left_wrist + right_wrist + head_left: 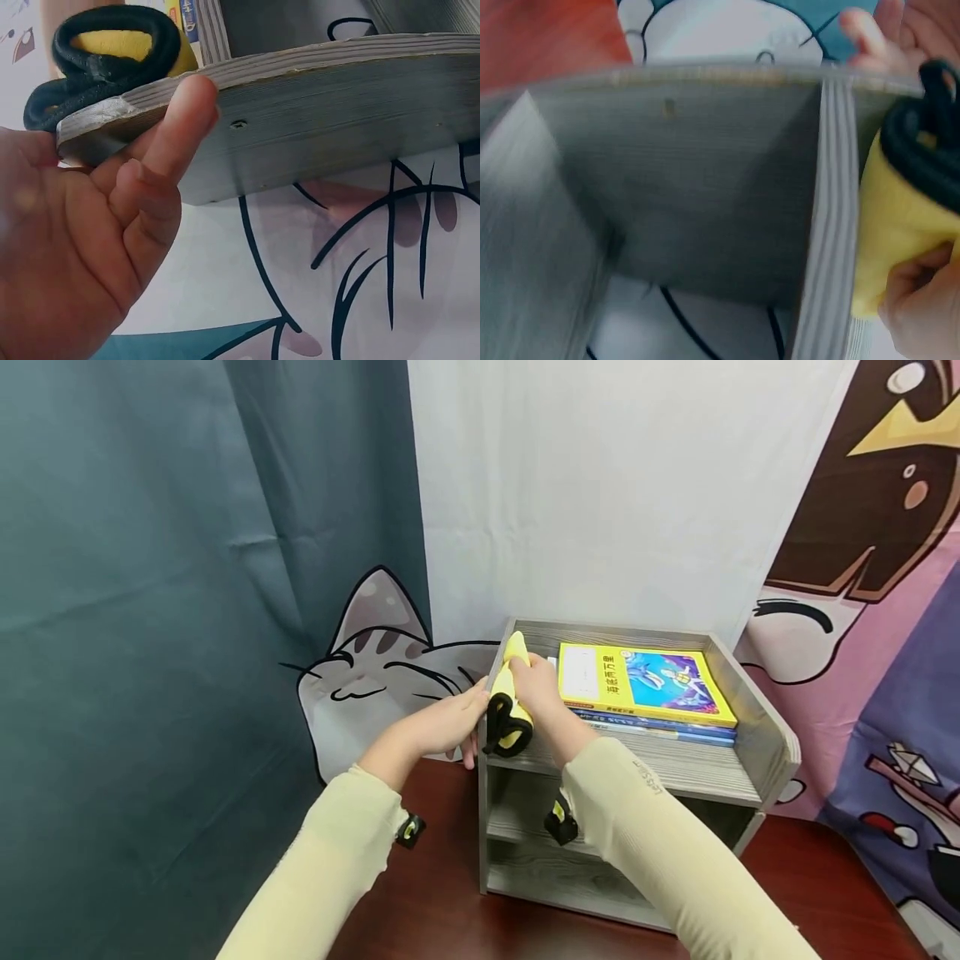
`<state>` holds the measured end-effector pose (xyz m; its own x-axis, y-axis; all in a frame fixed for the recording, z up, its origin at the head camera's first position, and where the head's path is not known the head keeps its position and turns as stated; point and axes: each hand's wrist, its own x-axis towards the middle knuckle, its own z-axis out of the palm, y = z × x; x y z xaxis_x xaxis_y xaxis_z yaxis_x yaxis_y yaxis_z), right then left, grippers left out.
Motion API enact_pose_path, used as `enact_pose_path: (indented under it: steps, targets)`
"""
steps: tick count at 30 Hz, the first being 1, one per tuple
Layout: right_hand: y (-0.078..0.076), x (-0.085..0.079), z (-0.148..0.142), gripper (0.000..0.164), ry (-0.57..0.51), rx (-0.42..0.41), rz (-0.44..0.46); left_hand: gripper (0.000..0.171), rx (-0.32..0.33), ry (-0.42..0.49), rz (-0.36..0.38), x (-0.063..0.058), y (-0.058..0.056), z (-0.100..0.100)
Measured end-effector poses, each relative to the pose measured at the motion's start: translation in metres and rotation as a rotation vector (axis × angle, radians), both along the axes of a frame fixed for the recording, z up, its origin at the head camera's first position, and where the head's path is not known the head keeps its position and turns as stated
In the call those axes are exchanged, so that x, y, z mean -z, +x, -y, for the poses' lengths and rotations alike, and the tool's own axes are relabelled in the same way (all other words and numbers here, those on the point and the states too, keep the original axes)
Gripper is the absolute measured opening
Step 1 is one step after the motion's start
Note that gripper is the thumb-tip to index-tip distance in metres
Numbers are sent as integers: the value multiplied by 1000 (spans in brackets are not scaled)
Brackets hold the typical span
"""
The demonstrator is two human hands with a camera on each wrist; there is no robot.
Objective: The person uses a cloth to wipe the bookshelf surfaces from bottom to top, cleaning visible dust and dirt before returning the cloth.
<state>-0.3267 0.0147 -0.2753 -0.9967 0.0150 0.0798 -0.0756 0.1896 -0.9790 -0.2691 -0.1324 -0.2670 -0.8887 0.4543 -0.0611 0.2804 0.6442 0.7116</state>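
A yellow cloth with black edging, rolled up, stands at the left end of the top shelf of a small grey wooden shelf unit. My right hand grips the yellow cloth from its right side, fingers curled into it in the right wrist view. Against the outer face of the unit's left side panel, my left hand rests with its fingers extended near the panel's front corner. The black edging shows just over that corner in the left wrist view.
Right of the cloth lies a stack of books, a yellow one on top. Lower compartments open to the front. The unit stands on a dark red table. Printed curtains hang close behind and at both sides.
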Motion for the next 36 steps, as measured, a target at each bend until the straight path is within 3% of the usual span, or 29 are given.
enact_pose_path:
  steps: [2,5,9,13,15,18,21,23,27,31,36]
  targets:
    - [4,0,0,34,-14,-15,52,49,-2,2,-2,2,0,-1]
    - [14,-2,-5,38,-84,-111,141,48,-4,0,-5,4,0,-2]
    - [23,-6,-20,49,-187,-353,196,47,-21,-2,-14,4,-1,-2]
    - [24,-5,-36,71,-152,-537,190,46,-24,-4,-13,5,0,-2]
    - [23,-5,-38,74,-110,-545,181,45,-22,-11,-19,5,1,-2]
    - [21,-7,-36,71,-32,-463,167,44,-24,-12,-29,5,2,-3]
    - [20,-8,-35,67,-22,-371,165,45,-20,-9,-33,5,2,-3]
    - [20,-7,-39,69,-33,-359,146,46,-14,-6,-33,5,2,-4]
    - [20,-2,-48,63,28,-392,97,46,-11,-3,-38,5,2,-3]
    - [19,-2,-55,57,233,-452,71,45,-12,-1,-39,5,1,-2]
    - [14,-7,-60,96,478,-541,55,46,-11,-8,-37,3,1,-2]
